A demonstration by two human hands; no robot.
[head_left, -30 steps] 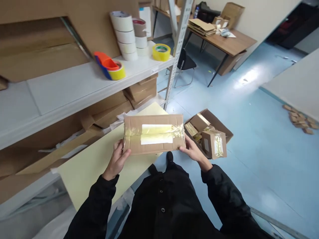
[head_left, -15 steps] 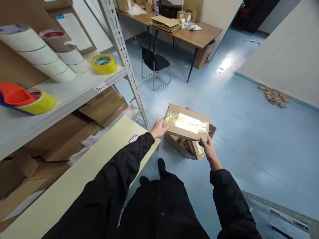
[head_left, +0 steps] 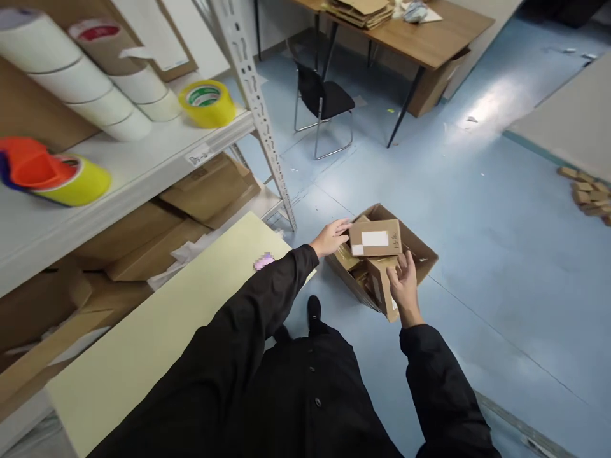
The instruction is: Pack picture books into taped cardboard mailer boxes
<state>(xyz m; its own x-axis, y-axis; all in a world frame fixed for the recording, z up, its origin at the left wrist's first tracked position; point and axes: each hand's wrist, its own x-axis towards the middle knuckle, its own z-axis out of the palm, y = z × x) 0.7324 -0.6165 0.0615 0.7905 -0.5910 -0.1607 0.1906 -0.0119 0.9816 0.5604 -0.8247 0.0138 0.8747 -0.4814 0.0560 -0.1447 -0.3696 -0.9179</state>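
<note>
A small cardboard box (head_left: 375, 238) with a white label and dark handwriting lies at the top of a large open carton (head_left: 422, 270) on the floor. Beneath and beside it, more taped parcels fill the carton, among them an upright brown box (head_left: 379, 286) at the near corner. My left hand (head_left: 331, 238) is open over the carton's left side, fingertips close to the labelled box; whether they touch it I cannot tell. To the right, my right hand (head_left: 403, 283) is open with fingers bent and apart, just off the box's near right corner, holding nothing.
A pale yellow tabletop (head_left: 191, 305) with a blurred phone (head_left: 263, 261) borders my left side. Above it, a metal shelf (head_left: 157, 166) carries paper rolls and yellow tape (head_left: 207, 104). Ahead are a black chair (head_left: 329, 102) and a wooden table (head_left: 443, 35). Small brown blocks (head_left: 589, 194) lie far right.
Both hands have let go of the taped box they held above the carton. A labelled box now lies on the carton's contents between my hands. The view has shifted downward and left.
</note>
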